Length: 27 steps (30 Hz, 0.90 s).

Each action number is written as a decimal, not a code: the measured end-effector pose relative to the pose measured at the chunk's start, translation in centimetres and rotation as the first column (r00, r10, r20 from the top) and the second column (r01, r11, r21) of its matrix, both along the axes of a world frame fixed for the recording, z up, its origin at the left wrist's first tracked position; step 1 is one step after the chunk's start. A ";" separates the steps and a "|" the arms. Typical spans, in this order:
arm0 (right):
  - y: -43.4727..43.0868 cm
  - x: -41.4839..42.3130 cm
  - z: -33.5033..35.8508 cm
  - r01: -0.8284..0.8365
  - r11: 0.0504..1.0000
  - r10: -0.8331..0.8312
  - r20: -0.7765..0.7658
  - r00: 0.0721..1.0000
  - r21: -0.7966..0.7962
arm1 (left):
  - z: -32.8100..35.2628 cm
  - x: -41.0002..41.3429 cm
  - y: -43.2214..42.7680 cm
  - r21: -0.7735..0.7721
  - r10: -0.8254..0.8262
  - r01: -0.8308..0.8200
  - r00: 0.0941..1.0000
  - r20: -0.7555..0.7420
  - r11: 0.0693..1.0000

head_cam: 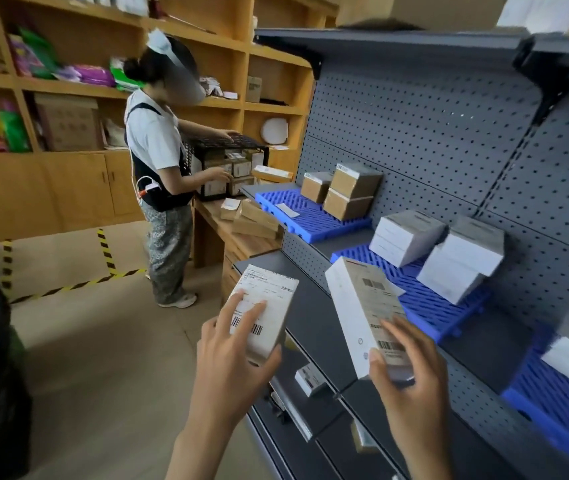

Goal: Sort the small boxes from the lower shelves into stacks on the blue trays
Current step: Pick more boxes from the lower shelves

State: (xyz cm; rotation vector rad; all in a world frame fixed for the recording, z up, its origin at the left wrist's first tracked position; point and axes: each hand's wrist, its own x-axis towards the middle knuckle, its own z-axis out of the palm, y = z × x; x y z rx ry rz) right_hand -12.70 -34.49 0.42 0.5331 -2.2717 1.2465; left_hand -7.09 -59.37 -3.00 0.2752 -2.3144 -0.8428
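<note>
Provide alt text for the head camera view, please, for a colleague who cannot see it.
The left hand grips a labelled box and the right hand a white barcoded box before a grey pegboard shelving unit. Its blue trays carry stacked brown boxes and white boxes. Behind, another person works at a wooden desk.

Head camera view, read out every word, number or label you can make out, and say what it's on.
Nothing can be quoted.
Labelled box in the left hand: barcode label, print too small.
White box in the right hand: barcode label, print blurred.
Stacked boxes on the blue trays: labels blurred.
Brown carton: print too faint.
</note>
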 end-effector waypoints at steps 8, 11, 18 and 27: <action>-5.6 -11.0 1.2 0.040 0.996 -0.043 -0.045 0.998 -0.077 | 2.3 -12.5 -5.5 -0.113 -0.073 0.072 0.997 0.000 0.991; -7.3 -15.2 1.9 0.103 0.992 -0.106 -0.033 0.994 -0.075 | 3.5 -17.4 -7.6 -0.151 -0.099 0.101 0.995 0.019 0.983; -9.1 -23.4 3.4 0.174 0.981 -0.182 -0.090 0.979 -0.090 | 6.9 -29.4 -11.0 -0.221 -0.130 0.128 0.992 0.007 0.967; -10.1 -28.3 5.2 0.303 0.950 -0.308 -0.072 0.949 -0.078 | 10.5 -42.2 -12.7 -0.216 -0.213 0.199 0.976 -0.045 0.956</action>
